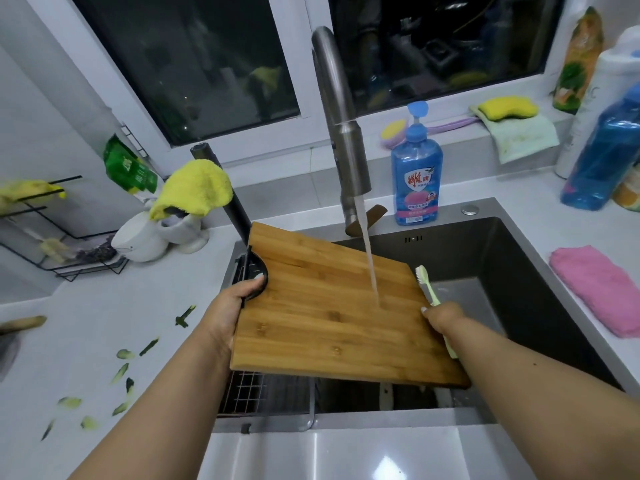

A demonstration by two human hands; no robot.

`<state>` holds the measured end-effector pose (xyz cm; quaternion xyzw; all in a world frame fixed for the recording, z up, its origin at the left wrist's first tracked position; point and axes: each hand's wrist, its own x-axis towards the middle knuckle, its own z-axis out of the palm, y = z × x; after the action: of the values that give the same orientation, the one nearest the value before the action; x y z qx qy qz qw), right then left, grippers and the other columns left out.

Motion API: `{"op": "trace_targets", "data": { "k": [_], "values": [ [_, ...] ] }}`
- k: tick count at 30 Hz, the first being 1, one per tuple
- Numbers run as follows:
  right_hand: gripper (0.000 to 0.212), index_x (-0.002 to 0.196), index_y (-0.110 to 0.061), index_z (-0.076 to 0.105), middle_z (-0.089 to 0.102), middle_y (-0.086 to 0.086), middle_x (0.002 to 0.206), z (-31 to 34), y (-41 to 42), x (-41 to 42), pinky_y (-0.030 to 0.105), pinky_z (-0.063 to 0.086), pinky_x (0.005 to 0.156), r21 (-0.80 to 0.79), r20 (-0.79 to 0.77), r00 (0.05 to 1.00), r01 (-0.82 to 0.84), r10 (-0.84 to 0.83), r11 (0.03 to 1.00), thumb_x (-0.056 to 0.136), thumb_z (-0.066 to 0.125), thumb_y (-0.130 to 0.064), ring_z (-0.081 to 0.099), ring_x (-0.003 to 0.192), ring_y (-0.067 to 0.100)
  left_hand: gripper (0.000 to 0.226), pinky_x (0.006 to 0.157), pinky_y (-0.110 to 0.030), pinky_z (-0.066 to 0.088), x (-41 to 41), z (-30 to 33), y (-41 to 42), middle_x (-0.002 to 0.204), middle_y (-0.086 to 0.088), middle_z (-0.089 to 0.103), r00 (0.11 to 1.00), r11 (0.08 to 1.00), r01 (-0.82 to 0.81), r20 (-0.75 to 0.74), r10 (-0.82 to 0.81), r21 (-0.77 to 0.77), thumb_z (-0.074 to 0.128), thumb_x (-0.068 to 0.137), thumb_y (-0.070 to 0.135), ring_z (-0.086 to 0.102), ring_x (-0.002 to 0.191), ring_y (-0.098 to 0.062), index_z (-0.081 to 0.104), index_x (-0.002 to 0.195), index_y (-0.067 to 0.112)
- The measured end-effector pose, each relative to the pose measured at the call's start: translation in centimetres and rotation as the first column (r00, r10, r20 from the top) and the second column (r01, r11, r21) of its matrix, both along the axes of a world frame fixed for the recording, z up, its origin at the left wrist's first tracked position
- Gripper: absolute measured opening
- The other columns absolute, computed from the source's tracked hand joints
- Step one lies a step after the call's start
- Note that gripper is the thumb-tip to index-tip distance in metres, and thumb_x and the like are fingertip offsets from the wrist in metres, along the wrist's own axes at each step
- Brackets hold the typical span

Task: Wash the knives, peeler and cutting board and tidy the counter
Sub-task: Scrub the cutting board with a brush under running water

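- left hand (231, 308): grips the left edge of the cutting board (332, 306), thumb hooked into the dark-rimmed handle cut-out.
- right hand (445, 315): fingers curled round a pale green toothbrush (431, 296), bristle head pointing up and away; the hand lies against the board's right edge.
- cutting board: bamboo, held tilted over the sink (519, 271), far edge higher, near right corner lower.
- faucet (341, 123): running; the stream of water (369, 258) lands on the board's upper face near the right hand.
- wire rack (256, 393): sits in the sink's left part, under the board.
- dish soap bottle (416, 168): blue, stands upright on the surface behind the sink.
- pink cloth (602, 289): folded on the surface right of the sink.
- green peel scraps (121, 372): scattered on the surface (104, 306) left of the sink.
- yellow cloth (195, 190): draped over a white holder at far left.
- yellow sponge (507, 107): rests on a cloth on the window ledge.
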<state>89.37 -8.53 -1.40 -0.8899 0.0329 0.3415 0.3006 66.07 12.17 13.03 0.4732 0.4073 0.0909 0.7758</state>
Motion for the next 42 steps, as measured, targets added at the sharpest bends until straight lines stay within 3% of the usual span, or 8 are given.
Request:
{"op": "trace_targets", "data": {
  "k": [5,9,17,22,27,32,38,42],
  "values": [
    [0.04,0.118,-0.002,0.055,0.056,0.01,0.096,1.8,2.0,-2.6,0.033,0.043,0.076,-0.055,0.074,0.994,-0.072,0.076,0.996,0.096,0.052,-0.035,0.055,0.088,0.025,0.034,0.068,-0.042,0.058,-2.8,0.2,2.8,0.089,-0.018,0.072,1.0,1.0,0.013,0.009,-0.013,0.009,0.049,0.094,0.031,0.07,0.074,-0.033,0.066,0.103,0.002],
    [0.046,0.127,-0.004,0.051,0.059,0.013,0.119,2.5,3.8,-5.9,0.033,0.044,0.081,-0.08,0.132,0.99,-0.04,0.051,0.996,0.097,0.05,-0.037,0.059,0.105,0.028,0.032,0.068,-0.041,0.057,-5.3,0.3,5.7,0.086,-0.017,0.072,0.999,0.998,0.045,0.012,-0.045,0.038,0.051,0.093,0.03,0.07,0.072,-0.032,0.067,0.099,0.003],
    [0.041,0.119,-0.006,0.055,0.06,0.012,0.112,3.7,8.7,-11.7,0.034,0.044,0.073,-0.113,0.238,0.971,0.006,0.021,0.994,0.097,0.047,-0.039,0.058,0.092,0.027,0.032,0.07,-0.041,0.055,-11.1,0.9,11.5,0.085,-0.015,0.072,0.999,0.998,0.032,0.038,-0.034,0.049,0.052,0.092,0.03,0.071,0.071,-0.031,0.073,0.087,0.006],
    [0.038,0.109,-0.007,0.058,0.055,0.008,0.089,5.6,12.1,-14.2,0.034,0.045,0.069,-0.127,0.311,0.949,-0.017,0.056,0.992,0.098,0.044,-0.04,0.054,0.082,0.026,0.039,0.072,-0.041,0.052,-14.5,1.7,14.8,0.081,-0.012,0.072,0.998,0.999,-0.019,0.066,0.016,0.043,0.05,0.09,0.03,0.071,0.068,-0.029,0.078,0.073,0.009],
    [0.036,0.107,-0.008,0.056,0.051,0.005,0.079,7.0,15.3,-15.9,0.034,0.042,0.064,-0.071,0.303,0.95,-0.05,0.07,0.996,0.096,0.046,-0.041,0.053,0.078,0.024,0.046,0.053,-0.035,0.058,-17.5,2.7,17.2,0.069,-0.007,0.072,0.993,0.997,-0.067,0.102,0.063,0.032,0.048,0.09,0.028,0.071,0.058,-0.025,0.077,0.058,0.012],
    [0.042,0.109,-0.007,0.055,0.053,0.004,0.08,7.4,17.6,-16.9,0.033,0.046,0.069,-0.031,0.198,0.966,-0.166,0.168,0.986,0.094,0.05,-0.046,0.055,0.077,0.021,0.048,0.065,-0.038,0.049,-19.3,2.5,19.4,0.069,-0.007,0.071,0.989,0.992,-0.122,0.087,0.118,0.039,0.047,0.093,0.028,0.07,0.057,-0.025,0.076,0.057,0.013],
    [0.044,0.115,-0.005,0.055,0.056,0.005,0.085,6.9,18.1,-17.1,0.031,0.044,0.068,-0.052,0.181,0.964,-0.186,0.193,0.981,0.094,0.051,-0.044,0.055,0.078,0.021,0.045,0.058,-0.035,0.057,-18.4,1.4,19.7,0.072,-0.01,0.073,0.998,0.998,-0.048,0.043,0.046,0.041,0.049,0.093,0.027,0.071,0.06,-0.027,0.077,0.062,0.01],
    [0.043,0.11,-0.006,0.056,0.058,0.005,0.084,6.8,18.6,-17.1,0.031,0.048,0.067,-0.084,0.192,0.958,-0.198,0.21,0.977,0.094,0.051,-0.045,0.059,0.075,0.021,0.029,0.067,-0.042,0.058,-17.1,0.3,19.7,0.085,-0.015,0.073,1.0,0.999,-0.02,0.015,0.02,0.028,0.053,0.09,0.029,0.071,0.071,-0.031,0.072,0.09,0.007]
  ]
}}
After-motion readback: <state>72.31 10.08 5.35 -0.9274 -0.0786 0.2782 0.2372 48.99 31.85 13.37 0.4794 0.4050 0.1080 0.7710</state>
